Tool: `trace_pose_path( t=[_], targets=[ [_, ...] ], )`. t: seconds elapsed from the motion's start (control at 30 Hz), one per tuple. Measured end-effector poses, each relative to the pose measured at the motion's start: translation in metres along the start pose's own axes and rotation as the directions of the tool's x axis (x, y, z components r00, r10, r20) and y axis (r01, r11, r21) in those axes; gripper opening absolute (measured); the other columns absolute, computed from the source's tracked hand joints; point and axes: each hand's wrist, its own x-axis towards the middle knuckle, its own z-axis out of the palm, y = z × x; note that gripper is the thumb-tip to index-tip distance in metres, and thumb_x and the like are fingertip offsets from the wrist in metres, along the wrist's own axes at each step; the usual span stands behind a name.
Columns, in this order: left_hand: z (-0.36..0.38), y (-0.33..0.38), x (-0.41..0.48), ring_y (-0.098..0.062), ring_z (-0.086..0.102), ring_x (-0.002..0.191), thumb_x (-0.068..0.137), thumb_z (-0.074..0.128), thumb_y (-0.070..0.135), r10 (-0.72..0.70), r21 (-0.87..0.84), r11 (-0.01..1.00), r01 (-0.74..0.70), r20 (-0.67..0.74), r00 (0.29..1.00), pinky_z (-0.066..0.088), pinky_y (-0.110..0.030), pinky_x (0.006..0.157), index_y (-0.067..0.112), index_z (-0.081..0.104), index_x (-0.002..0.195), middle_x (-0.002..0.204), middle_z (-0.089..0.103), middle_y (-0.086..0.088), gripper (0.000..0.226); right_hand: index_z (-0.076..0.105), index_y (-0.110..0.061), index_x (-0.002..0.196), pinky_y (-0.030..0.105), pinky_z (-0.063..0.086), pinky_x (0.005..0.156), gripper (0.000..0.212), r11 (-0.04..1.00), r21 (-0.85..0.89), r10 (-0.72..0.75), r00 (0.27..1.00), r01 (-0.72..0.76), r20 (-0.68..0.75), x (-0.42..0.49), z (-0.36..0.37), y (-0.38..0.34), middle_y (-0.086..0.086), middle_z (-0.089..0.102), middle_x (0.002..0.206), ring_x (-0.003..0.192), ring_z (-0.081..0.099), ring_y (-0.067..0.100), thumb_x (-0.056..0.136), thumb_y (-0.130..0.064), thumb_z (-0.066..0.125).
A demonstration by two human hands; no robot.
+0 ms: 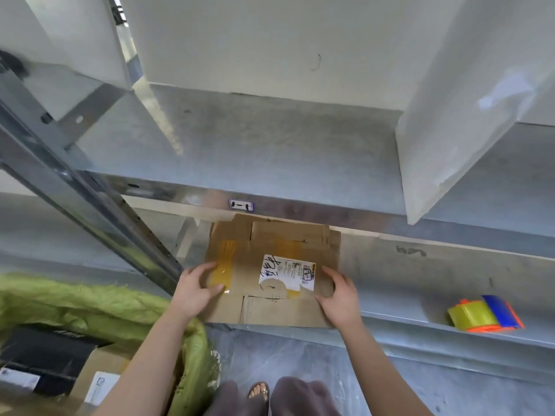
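A flat brown cardboard parcel (pixel 271 304) with yellowish tape and a white shipping label (pixel 288 273) lies on the lower metal shelf (pixel 420 283), its front edge at the shelf's lip. My left hand (pixel 196 288) rests on the parcel's left side, fingers spread over the taped patch. My right hand (pixel 339 295) lies on the right side, thumb on top beside the label and fingers along the parcel's right edge. Both arms reach in from below.
An upper metal shelf (pixel 270 151) overhangs the parcel and carries white boxes (pixel 450 115). A tape dispenser (pixel 485 315) with a yellow roll sits on the lower shelf at right. A green woven sack (pixel 99 301) with parcels stands at left, beside a slanted shelf post (pixel 99 211).
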Motion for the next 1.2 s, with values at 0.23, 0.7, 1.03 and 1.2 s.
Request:
trace_pose_path(
  t=[0.23,0.7,1.03,1.2],
  targets=[
    [0.007,-0.004,-0.009,-0.021,0.051,0.122,0.071,0.082,0.016,-0.008,-0.213,0.977,0.017,0.045,0.999,0.041,-0.049,0.106,0.055,0.053,0.115,0.126,0.057,0.007,0.066,0.047,-0.033,0.137,0.035,0.042,0.104,0.079,0.976,0.207,0.066,0.998,-0.068,0.017,-0.002,-0.034,0.000,0.004,0.046,0.133,0.120,0.051,0.023,0.069,-0.007,0.078],
    [0.030,0.099,-0.063,-0.017,0.046,0.124,0.074,0.081,0.015,0.285,-0.206,0.941,-0.269,0.052,0.957,0.034,-0.041,0.111,0.047,0.044,0.131,0.132,0.041,0.002,0.075,0.037,-0.021,0.148,0.016,0.025,0.104,0.091,0.981,0.148,-0.101,0.982,0.125,-0.159,-0.059,-0.135,0.044,0.000,0.046,0.145,0.134,0.040,0.016,0.069,-0.014,0.083],
    [0.202,0.190,-0.186,-0.003,0.037,0.123,0.076,0.079,0.014,0.355,-0.110,0.929,-0.355,-0.022,0.935,0.031,-0.032,0.110,0.038,0.035,0.144,0.137,0.038,0.011,0.084,0.035,-0.029,0.149,0.026,0.030,0.109,0.091,0.983,0.122,-0.112,0.975,0.137,-0.191,-0.121,-0.273,0.199,-0.005,0.041,0.149,0.140,0.033,0.013,0.072,-0.013,0.082],
    [0.282,0.241,-0.237,-0.011,0.039,0.130,0.078,0.079,0.020,0.370,-0.110,0.923,-0.368,0.002,0.929,0.031,-0.035,0.113,0.035,0.034,0.145,0.142,0.039,0.005,0.082,0.032,-0.032,0.150,0.032,0.033,0.110,0.093,0.993,0.052,-0.091,0.967,0.106,-0.238,-0.147,-0.344,0.274,-0.004,0.042,0.150,0.138,0.038,0.016,0.073,-0.018,0.083]
  ],
)
